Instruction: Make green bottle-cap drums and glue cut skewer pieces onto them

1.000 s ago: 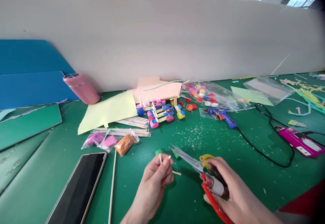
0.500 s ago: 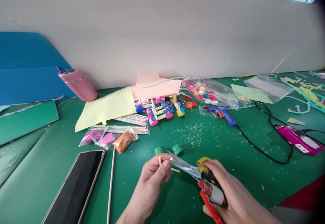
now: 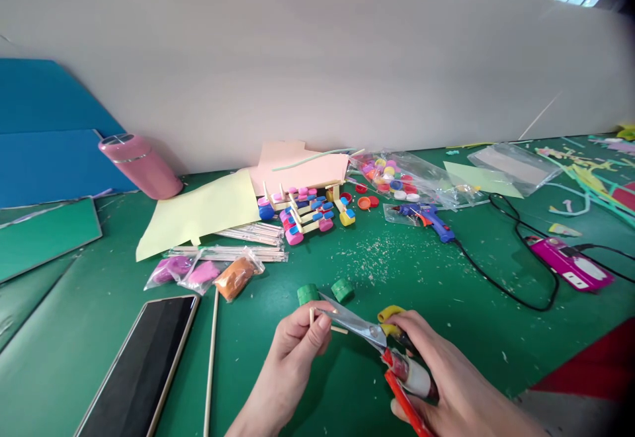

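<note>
no readable text, labels or numbers

Flat green counter (image 3: 446,305) is showing pale speckling. Metal scissors (image 3: 354,323) are showing silver blades, red handles. Two ribbed plastic caps (image 3: 307,293) are reading green; cylindrical tumbler (image 3: 140,166) is reading pink.
</note>
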The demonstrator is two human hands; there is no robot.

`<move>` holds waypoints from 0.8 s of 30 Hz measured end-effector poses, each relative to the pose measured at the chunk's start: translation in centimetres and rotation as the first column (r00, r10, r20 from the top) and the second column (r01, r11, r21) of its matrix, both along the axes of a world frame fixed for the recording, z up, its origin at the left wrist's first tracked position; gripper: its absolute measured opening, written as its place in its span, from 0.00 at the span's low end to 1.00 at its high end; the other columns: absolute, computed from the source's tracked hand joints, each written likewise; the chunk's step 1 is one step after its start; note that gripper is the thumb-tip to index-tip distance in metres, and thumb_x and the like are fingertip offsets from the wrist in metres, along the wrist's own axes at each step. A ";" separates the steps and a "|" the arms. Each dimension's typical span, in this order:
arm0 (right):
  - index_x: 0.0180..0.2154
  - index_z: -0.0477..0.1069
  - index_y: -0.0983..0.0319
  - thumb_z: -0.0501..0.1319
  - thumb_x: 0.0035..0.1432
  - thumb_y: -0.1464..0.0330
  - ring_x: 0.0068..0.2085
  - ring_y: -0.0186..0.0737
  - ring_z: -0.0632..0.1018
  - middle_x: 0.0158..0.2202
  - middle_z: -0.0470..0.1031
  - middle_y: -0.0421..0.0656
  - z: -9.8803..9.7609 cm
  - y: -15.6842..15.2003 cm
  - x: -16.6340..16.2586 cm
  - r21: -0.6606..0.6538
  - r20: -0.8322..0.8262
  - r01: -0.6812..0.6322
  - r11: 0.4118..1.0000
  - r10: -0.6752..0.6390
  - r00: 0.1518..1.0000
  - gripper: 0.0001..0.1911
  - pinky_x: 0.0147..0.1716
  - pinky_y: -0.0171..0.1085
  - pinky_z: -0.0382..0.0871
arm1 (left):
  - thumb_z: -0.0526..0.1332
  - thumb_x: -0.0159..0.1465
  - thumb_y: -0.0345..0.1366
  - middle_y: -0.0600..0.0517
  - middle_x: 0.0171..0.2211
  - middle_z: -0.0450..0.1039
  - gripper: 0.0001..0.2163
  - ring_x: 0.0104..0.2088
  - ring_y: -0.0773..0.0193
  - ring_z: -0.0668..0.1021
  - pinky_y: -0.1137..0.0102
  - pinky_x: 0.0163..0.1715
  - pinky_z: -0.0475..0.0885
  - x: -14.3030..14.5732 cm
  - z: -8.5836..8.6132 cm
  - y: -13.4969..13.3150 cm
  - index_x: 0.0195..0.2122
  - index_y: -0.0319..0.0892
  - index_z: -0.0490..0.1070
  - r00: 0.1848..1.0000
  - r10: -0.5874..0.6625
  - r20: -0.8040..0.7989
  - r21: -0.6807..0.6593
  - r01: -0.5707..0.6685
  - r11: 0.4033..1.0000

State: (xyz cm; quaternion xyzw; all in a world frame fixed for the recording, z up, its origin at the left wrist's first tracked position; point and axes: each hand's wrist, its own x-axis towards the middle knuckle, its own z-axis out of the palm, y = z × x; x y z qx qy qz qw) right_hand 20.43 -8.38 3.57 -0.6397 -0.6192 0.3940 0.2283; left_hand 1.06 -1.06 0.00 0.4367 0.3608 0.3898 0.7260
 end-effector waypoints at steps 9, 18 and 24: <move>0.41 0.61 0.61 0.58 0.49 0.70 0.29 0.37 0.74 0.31 0.73 0.42 0.4 0.0 -0.2 -0.024 -0.001 -0.050 0.998 0.050 0.999 0.14 0.28 0.32 0.69 | 0.59 0.60 0.42 0.56 0.20 0.56 0.11 0.23 0.69 0.57 0.72 0.22 0.52 0.0 0.4 -0.1 0.25 0.40 0.71 0.999 0.006 -0.038 0.060 -0.004 0.998; 0.35 0.56 0.60 0.57 0.48 0.68 0.24 0.34 0.73 0.25 0.70 0.38 0.3 0.2 -0.9 -0.106 0.054 -0.109 0.988 0.116 0.992 0.11 0.23 0.29 0.64 | 0.58 0.61 0.41 0.56 0.20 0.54 0.11 0.23 0.69 0.55 0.71 0.22 0.51 0.2 0.2 -0.5 0.25 0.40 0.70 0.997 0.040 -0.063 0.098 -0.033 0.995; 0.34 0.55 0.59 0.56 0.49 0.68 0.23 0.35 0.71 0.24 0.70 0.39 -0.1 -0.1 -1.0 -0.099 0.134 -0.104 0.990 0.117 0.984 0.10 0.22 0.31 0.61 | 0.58 0.60 0.40 0.56 0.21 0.56 0.13 0.23 0.68 0.55 0.71 0.22 0.52 0.3 0.4 -0.6 0.22 0.40 0.68 0.995 0.055 -0.077 0.120 -0.045 0.992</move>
